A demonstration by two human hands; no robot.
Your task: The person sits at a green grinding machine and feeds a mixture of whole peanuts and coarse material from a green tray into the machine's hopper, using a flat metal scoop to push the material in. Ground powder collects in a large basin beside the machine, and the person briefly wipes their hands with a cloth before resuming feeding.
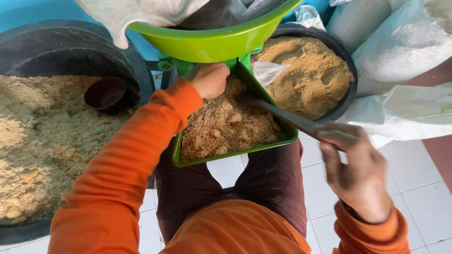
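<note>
Green tray (282, 136) of brown crumbly feed sits on the lap, between both hands; right hand (360, 171) grips a long grey blade (287, 116) angled into it, left hand (209, 80) curls shut at the tray's top edge, what it holds hidden

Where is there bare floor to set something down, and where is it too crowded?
Bare white tile lies right of the right hand, below the white sacks. A smaller patch shows between the knees under the green tray. Elsewhere is crowded: the black tub on the left, round basin behind, left hand under the green hopper.
</note>
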